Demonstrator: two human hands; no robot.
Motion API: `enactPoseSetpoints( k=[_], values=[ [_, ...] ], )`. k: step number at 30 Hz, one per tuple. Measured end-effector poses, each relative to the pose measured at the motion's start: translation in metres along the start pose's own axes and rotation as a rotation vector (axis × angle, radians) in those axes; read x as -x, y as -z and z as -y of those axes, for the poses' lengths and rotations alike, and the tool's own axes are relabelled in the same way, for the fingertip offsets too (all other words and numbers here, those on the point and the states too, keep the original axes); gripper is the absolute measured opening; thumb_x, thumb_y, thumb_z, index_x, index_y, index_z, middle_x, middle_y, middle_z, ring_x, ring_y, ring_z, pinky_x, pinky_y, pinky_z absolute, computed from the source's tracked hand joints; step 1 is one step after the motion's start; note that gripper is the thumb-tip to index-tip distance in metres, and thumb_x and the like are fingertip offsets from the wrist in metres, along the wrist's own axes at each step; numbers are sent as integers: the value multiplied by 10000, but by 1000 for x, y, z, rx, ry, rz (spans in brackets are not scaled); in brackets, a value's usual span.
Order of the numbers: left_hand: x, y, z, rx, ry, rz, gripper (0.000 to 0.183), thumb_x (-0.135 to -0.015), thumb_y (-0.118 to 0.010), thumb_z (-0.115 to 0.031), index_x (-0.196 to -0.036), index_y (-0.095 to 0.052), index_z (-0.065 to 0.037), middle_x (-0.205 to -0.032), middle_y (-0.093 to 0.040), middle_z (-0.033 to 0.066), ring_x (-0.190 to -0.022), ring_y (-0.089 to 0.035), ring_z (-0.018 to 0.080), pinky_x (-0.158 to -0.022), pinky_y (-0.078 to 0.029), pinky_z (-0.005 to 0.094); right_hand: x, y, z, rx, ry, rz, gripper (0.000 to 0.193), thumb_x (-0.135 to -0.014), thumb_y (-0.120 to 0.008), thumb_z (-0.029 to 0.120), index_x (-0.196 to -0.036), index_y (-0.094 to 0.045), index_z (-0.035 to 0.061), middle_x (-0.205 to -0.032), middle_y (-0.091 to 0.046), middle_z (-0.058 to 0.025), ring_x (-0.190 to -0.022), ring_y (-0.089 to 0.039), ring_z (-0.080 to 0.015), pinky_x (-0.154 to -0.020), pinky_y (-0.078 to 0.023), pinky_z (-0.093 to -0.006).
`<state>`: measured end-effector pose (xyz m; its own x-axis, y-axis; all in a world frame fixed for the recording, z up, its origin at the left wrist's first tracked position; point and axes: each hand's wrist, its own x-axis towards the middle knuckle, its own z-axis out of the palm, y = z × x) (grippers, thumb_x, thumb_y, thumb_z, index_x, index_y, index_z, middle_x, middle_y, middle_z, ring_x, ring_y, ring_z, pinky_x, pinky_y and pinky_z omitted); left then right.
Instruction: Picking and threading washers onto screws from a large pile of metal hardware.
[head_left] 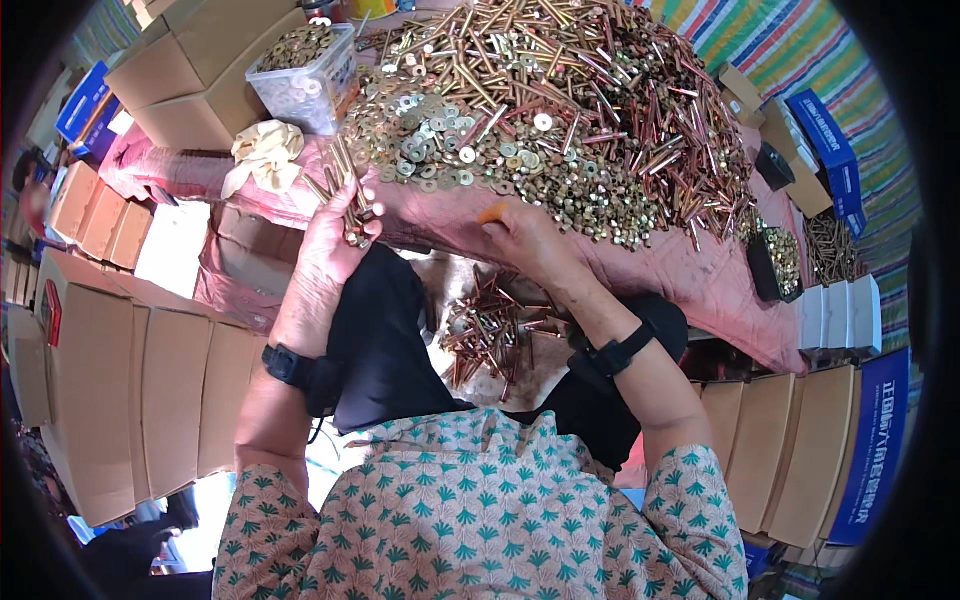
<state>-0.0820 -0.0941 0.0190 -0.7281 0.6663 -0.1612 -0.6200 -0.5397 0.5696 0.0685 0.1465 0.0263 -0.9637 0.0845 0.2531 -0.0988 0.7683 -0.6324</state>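
My left hand (328,240), raised at the table's near edge, is closed around a small bunch of long brassy bolts (345,170). Their shafts point up and away, and nuts or washers show at the lower end. To its right, my right hand (530,240) has its fingers curled together over the same edge. Something orange (493,213) covers a fingertip there; whatever the fingers pinch, if anything, is hidden. Just beyond lie loose washers (415,140) and a spread of small nuts (600,205). A large heap of bolts (560,60) rises behind them.
Between my knees, more bolts (495,325) lie on a pale cloth. A clear tub (310,95) of washers and a crumpled cream cloth (266,155) are at the table's left. A black tray (775,265) holds nuts at the right. Cardboard boxes (170,390) stand on both sides.
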Motion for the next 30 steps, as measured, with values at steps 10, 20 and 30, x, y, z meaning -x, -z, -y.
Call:
enactPoseSetpoints(
  k=[10, 20, 30],
  values=[
    [-9, 24, -16, 174, -66, 4, 262, -921, -606, -170, -1160, -539, -86, -846, -566, 10, -719, -529, 138, -530, -386, 238, -83, -36, 14, 295, 484, -15, 262, -853, -568, 262, -962, -631, 33, -1043, -598, -126, -1051, -540, -312, -930, -411, -414],
    [-3, 18, -18, 115, -24, -9, 408, -943, -576, -158, -1331, -460, -113, -848, -532, 7, -691, -458, 117, -524, -370, 224, -127, -79, -6, 401, 572, 33, 363, -858, -525, 243, -1183, -599, 98, -1361, -508, -73, -1356, -364, -273, -1136, -195, -548],
    [-11, -5, 5, -107, 118, 33, 462, -915, -600, -131, -1343, -431, -96, -858, -581, 40, -709, -545, 136, -526, -408, 219, -79, -31, -41, 482, 472, 77, 336, -835, -555, 157, -1168, -596, 167, -1376, -493, 0, -1354, -370, -233, -1151, -194, -506]
  ],
)
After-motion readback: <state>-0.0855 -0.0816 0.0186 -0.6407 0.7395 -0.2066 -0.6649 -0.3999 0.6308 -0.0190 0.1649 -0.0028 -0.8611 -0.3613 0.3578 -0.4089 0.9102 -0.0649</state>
